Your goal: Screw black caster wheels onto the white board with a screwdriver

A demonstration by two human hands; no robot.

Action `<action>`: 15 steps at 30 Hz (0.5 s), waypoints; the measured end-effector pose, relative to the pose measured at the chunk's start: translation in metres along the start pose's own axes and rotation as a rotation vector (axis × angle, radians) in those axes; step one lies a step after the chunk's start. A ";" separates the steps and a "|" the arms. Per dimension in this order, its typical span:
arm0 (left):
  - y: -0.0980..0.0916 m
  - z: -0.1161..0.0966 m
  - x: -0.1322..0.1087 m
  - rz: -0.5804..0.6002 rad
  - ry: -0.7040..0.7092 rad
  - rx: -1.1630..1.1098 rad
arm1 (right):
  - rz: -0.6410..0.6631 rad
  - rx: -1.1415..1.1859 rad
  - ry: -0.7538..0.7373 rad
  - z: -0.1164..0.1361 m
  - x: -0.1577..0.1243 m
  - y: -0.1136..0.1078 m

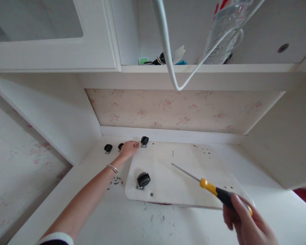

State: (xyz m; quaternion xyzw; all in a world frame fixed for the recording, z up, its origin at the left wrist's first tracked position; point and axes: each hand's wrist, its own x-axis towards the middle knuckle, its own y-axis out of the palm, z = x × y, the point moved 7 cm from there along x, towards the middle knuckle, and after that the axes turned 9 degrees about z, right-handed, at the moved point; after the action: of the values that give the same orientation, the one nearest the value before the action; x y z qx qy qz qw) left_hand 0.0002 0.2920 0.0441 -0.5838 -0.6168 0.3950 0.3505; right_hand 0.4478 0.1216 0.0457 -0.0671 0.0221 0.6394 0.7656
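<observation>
My right hand (244,214) grips a yellow and black screwdriver (214,190), its thin shaft pointing left over a white board (173,180) with rounded corners. At the board's far left edge, my left hand (129,149) has its fingers closed beside a black caster wheel (144,140). Whatever they may pinch is too small to make out. Another caster wheel (143,179) stands on the board's near left corner. Off the board to the left lies a caster wheel (108,148), and one more caster wheel (120,146) is partly hidden behind my left hand.
Several small dark screws (116,181) lie on the white desktop (112,217). Holes (206,150) mark the board's far right corner. A white cable (178,86) hangs in front of the shelf (206,68) above, where a clear plastic bottle (223,37) stands. Side panels enclose both ends.
</observation>
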 end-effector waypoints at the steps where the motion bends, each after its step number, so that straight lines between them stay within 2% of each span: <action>1: 0.001 0.002 0.000 0.000 0.004 0.005 | 0.049 -0.016 -0.014 0.011 0.009 0.013; 4: 0.005 0.004 -0.002 0.007 0.031 0.020 | 0.239 -0.145 0.005 0.028 0.043 0.063; 8: 0.009 0.001 -0.005 0.007 0.075 0.041 | 0.373 -0.307 -0.036 0.032 0.087 0.124; 11: 0.009 -0.001 -0.004 0.006 0.112 0.058 | 0.414 -0.315 -0.074 0.031 0.105 0.155; 15: 0.012 0.002 0.004 0.025 0.140 0.075 | 0.456 -0.273 -0.059 0.029 0.112 0.180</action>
State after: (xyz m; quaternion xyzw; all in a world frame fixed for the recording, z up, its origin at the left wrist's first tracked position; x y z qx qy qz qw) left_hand 0.0030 0.2957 0.0325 -0.6042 -0.5679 0.3804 0.4096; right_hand 0.2898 0.2662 0.0474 -0.1443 -0.0723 0.7942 0.5858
